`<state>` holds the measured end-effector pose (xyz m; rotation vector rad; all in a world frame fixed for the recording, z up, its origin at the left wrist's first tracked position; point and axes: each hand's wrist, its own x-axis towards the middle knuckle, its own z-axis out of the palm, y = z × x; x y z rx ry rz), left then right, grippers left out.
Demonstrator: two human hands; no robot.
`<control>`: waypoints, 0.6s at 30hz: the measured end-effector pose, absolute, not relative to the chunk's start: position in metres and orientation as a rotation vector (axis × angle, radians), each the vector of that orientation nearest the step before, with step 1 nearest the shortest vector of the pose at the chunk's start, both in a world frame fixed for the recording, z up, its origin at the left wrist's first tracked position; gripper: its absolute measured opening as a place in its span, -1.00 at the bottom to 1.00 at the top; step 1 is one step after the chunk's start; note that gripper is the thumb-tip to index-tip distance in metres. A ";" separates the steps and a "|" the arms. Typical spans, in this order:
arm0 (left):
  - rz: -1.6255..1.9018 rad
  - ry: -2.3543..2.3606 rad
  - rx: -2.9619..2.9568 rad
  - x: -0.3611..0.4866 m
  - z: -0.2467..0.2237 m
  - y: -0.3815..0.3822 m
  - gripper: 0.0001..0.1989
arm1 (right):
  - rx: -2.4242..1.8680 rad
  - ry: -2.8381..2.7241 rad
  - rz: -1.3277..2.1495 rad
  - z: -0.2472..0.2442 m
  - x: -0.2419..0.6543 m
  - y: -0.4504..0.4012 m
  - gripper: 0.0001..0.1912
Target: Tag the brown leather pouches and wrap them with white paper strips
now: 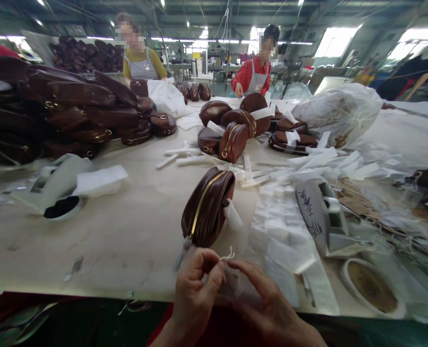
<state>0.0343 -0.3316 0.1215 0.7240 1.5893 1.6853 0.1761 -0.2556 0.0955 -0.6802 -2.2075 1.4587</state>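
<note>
A dark brown leather bag (208, 207) with a gold zipper stands upright on the table just beyond my hands. A grey tassel hangs from its zipper end, and white wrapping (233, 215) shows at its right side. My left hand (201, 279) pinches a thin white string (228, 255) between thumb and index finger. My right hand (260, 294) is just to the right, its index finger stretched toward the string and its lower fingers blurred around a small, translucent piece that I cannot make out well.
A large pile of brown bags (80, 111) lies at the left, with more bags (233, 140) ahead. Tape dispensers (60, 183) (318, 217), a tape roll (372, 289), white paper strips (322, 161) and a stuffed plastic bag (340, 113) surround the work area. Two people (143, 62) (257, 72) stand across the table.
</note>
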 end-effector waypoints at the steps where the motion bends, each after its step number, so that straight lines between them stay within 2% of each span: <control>1: 1.651 1.583 0.759 0.037 0.124 -0.335 -0.80 | -0.683 -2.141 1.501 0.099 0.172 -0.258 -0.51; 6: 1.572 1.528 0.719 0.042 0.133 -0.346 -0.77 | -0.592 -1.755 1.993 0.106 0.153 -0.271 -0.66; 11: 1.587 1.636 0.952 0.038 0.129 -0.350 -0.82 | -0.545 -1.426 2.338 0.099 0.150 -0.276 -0.58; 14: 1.581 1.696 1.236 0.032 0.120 -0.354 -0.86 | -0.653 -1.313 2.375 0.093 0.153 -0.275 -0.63; 18: 1.618 2.009 1.548 0.014 0.103 -0.360 -0.94 | -0.844 -1.459 2.211 0.090 0.156 -0.270 -0.66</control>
